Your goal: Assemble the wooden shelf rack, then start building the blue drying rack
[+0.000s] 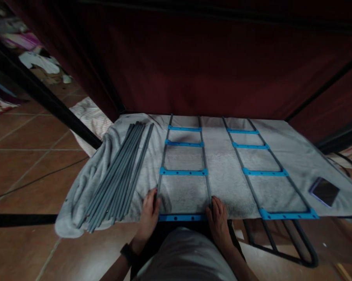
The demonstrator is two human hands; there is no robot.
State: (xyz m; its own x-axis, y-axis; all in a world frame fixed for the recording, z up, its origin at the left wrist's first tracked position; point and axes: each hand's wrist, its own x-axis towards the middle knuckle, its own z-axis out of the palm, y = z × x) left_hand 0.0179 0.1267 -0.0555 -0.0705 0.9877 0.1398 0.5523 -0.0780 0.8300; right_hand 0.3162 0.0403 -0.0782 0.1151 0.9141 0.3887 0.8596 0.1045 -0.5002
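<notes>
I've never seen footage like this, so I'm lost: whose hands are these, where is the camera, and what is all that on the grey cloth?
There is no machine here: a person wears one camera on the head, looking down at their own bare hands. The left hand and right hand rest on the near end of a ladder-like frame of grey rods joined by blue crossbars; whether they grip it is unclear. It lies on a grey cloth. Beside it on the right lies a second frame, on the left a bundle of loose grey rods, and at the far right a phone.
</notes>
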